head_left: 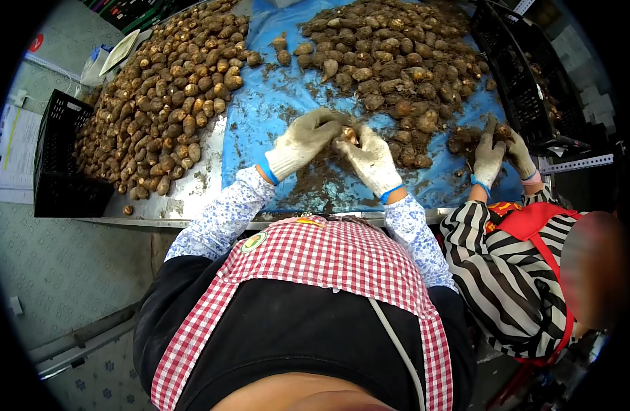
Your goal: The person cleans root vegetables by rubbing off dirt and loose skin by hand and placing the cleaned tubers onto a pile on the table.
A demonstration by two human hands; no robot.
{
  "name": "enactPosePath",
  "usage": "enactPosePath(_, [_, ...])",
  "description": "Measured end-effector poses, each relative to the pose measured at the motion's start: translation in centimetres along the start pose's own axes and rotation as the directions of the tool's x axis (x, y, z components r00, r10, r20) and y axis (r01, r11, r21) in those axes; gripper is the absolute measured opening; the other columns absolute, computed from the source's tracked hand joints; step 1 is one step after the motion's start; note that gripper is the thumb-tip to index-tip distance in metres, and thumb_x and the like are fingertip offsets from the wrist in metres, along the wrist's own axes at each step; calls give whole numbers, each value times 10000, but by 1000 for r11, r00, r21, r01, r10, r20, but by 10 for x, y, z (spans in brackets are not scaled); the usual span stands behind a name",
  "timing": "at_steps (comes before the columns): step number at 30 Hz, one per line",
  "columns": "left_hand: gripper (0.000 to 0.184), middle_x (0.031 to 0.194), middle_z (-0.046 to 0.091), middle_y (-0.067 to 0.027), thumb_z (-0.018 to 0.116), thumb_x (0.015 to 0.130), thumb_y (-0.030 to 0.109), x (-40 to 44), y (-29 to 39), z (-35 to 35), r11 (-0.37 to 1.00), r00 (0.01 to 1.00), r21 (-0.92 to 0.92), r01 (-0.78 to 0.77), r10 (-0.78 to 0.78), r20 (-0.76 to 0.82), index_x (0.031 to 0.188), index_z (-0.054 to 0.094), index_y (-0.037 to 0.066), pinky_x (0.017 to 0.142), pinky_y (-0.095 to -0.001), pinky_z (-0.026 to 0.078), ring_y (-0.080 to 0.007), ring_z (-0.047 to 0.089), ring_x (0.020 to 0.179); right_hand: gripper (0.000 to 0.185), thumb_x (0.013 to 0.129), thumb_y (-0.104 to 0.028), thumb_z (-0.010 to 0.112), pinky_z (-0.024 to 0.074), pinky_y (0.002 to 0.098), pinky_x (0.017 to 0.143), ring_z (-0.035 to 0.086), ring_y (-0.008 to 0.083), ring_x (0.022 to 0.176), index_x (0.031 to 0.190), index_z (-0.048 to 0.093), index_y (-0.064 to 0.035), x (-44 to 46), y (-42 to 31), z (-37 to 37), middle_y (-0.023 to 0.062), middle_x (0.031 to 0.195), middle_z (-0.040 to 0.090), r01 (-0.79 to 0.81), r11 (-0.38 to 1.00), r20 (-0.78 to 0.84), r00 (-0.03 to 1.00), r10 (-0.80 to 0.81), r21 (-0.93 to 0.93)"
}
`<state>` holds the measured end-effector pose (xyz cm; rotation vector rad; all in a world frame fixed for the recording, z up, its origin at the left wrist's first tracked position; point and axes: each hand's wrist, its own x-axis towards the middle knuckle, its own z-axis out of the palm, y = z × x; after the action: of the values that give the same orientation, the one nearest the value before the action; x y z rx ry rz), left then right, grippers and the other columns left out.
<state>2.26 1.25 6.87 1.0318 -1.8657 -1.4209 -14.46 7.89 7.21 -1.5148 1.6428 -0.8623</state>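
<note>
Both my hands wear dirty white gloves and meet over the soil-strewn blue sheet (250,181). Between their fingertips is a small brown tuber (350,135) with a pale, reddish patch. My left hand (305,142) has its fingers closed on the tuber's left side. From the right, my right hand (371,161) pinches the same tuber, its fingers partly covering it. Loose dark soil lies on the sheet below my hands. A heap of soil-covered, rooty tubers (397,58) rises just beyond them.
Cleaner tubers (171,96) are heaped at the left on a metal table, beside a black crate (71,154). More black crates (534,75) stand at the right. A co-worker's gloved hands (497,154) handle a clump of tubers close to my right.
</note>
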Motion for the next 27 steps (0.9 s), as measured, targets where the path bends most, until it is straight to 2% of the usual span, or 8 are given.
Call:
enactPosePath(5, [288, 1101, 651, -139, 539, 987, 192, 5, 5, -2, 882, 927, -340, 327, -369, -63, 1152, 593, -37, 893, -320, 546, -210, 635, 1044, 465, 786, -212, 776, 544, 401, 780, 665, 323, 924, 1186, 584, -73, -4, -13, 8, 178, 1026, 646, 280, 949, -17, 958, -285, -142])
enactPosePath(7, [383, 1092, 643, -174, 554, 987, 279, 12, -16, 2, 573, 860, -747, 337, -510, -3, 1192, 546, -45, 802, -329, 611, -255, 667, 1004, 491, 773, -191, 783, 548, 397, 790, 660, 325, 943, 1206, 580, -80, 0, -7, 11, 175, 1043, 644, 453, 861, -98, 870, -484, -231])
enactPosePath(10, [441, 1123, 626, -189, 539, 994, 313, 13, -26, -13, 341, 865, -822, 457, -387, 320, 1267, 491, -31, 700, -307, 629, -258, 688, 931, 548, 772, -102, 770, 547, 368, 854, 651, 307, 970, 1270, 543, -66, 4, 5, 8, 180, 1093, 631, 455, 867, -176, 854, -489, -202])
enactPosePath(15, [364, 1044, 627, -127, 502, 1012, 241, -6, -10, -7, 647, 968, -721, 246, -206, 145, 1250, 486, -34, 575, -227, 565, -142, 655, 734, 527, 846, -176, 745, 572, 364, 807, 664, 236, 934, 1292, 508, -26, 1, 15, 9, 168, 1065, 637, 395, 918, -231, 896, -378, 30])
enactPosePath(16, [356, 1054, 626, -131, 495, 1013, 230, -8, -3, -11, 728, 976, -651, 214, -181, 118, 1252, 492, -34, 629, -241, 562, -147, 652, 783, 515, 872, -214, 722, 572, 360, 796, 665, 222, 916, 1298, 504, -23, -1, 18, 10, 163, 1058, 641, 302, 892, -146, 953, -267, 336])
enactPosePath(19, [319, 1091, 623, -136, 478, 1011, 196, -4, 3, -16, 952, 994, -289, 104, -110, -5, 1241, 535, -18, 843, -315, 520, -179, 612, 986, 543, 946, -380, 636, 567, 334, 760, 663, 172, 824, 1321, 488, -18, -2, 29, 3, 136, 1031, 653, -300, 270, 319, 947, -29, 915])
enactPosePath(23, [292, 1054, 630, -123, 564, 969, 202, -2, 5, -10, 993, 993, -49, -103, 100, -59, 1187, 584, 10, 826, -331, 522, -195, 617, 944, 503, 920, -302, 675, 566, 354, 799, 681, 259, 914, 1295, 502, -14, -1, 19, 16, 142, 1059, 664, -24, 615, 96, 992, -83, 788])
enactPosePath(27, [251, 1047, 665, -132, 558, 959, 198, 7, 9, -10, 974, 965, -28, 226, -227, -129, 1108, 625, 9, 828, -345, 540, -227, 639, 945, 605, 773, -169, 785, 543, 399, 862, 659, 342, 997, 1296, 506, -48, -2, -11, 12, 196, 1110, 640, 279, 960, 27, 960, -279, -22])
